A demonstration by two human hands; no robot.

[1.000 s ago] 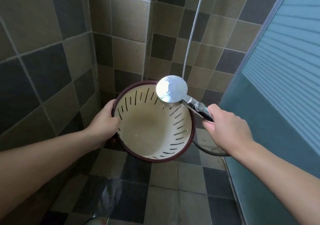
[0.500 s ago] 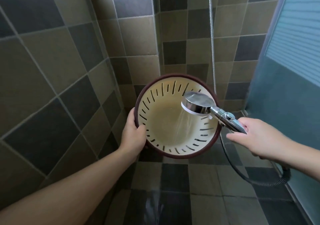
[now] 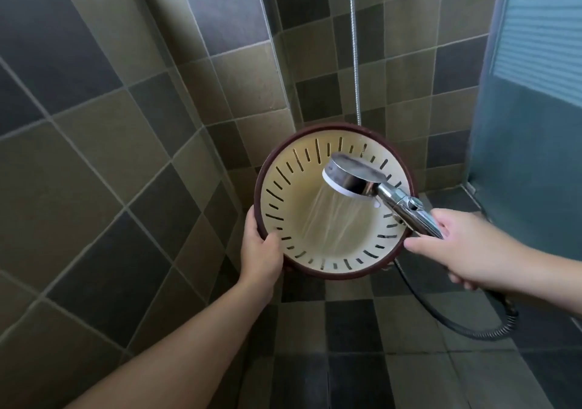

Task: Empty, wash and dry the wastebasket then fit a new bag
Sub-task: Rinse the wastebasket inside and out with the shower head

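Cream wastebasket (image 3: 293, 219) with maroon rim held mid-air over tiled floor (image 3: 346, 330), mouth toward camera. Left hand (image 3: 261, 251) grips near-left rim. Right hand (image 3: 453, 248) closed round chrome shower head (image 3: 354, 177) handle, water spraying into basket.

Cream slotted wastebasket (image 3: 293, 219), maroon rim, tilted, sprayed inside

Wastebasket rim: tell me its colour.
Dark maroon-brown on the wastebasket rim, around a cream slotted inside; head view.

Wastebasket (image 3: 283, 219) held between hands: left hand (image 3: 261, 251) at left rim, shower head (image 3: 352, 178) before its opening.
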